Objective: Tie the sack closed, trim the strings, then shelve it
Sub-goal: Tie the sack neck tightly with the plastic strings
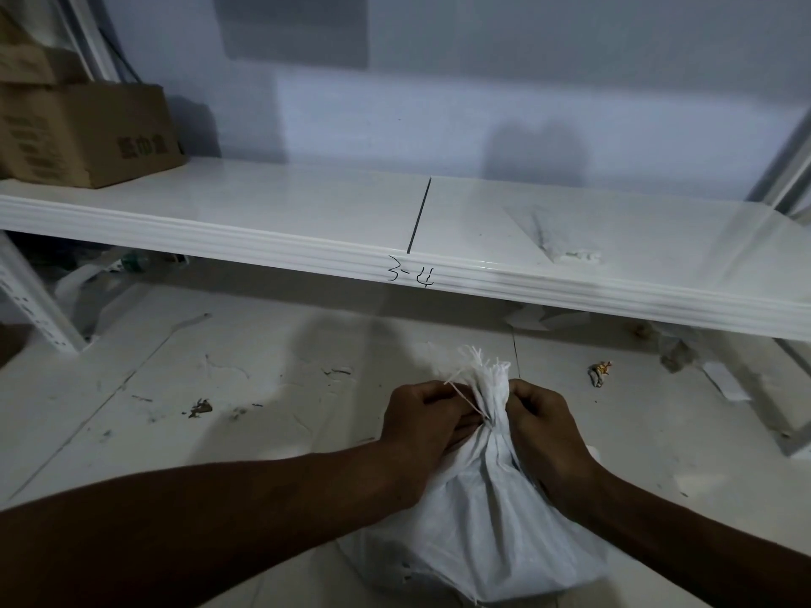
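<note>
A white woven sack (478,533) stands on the tiled floor at the bottom centre, its neck gathered into a tight bunch with frayed ends fanning out above. My left hand (421,425) grips the left side of the neck and pinches a thin white string (465,399) that runs across the bunch. My right hand (542,425) clasps the neck from the right. Both hands touch the sack. The white shelf (307,212) marked "3-4" on its front edge lies just beyond the sack.
Stacked cardboard boxes (83,133) occupy the shelf's far left. A crumpled clear plastic bag (557,232) lies on the shelf's right half. Scraps and a small wrapper (599,373) litter the floor. A perforated shelf post (30,296) stands at left, another frame at right.
</note>
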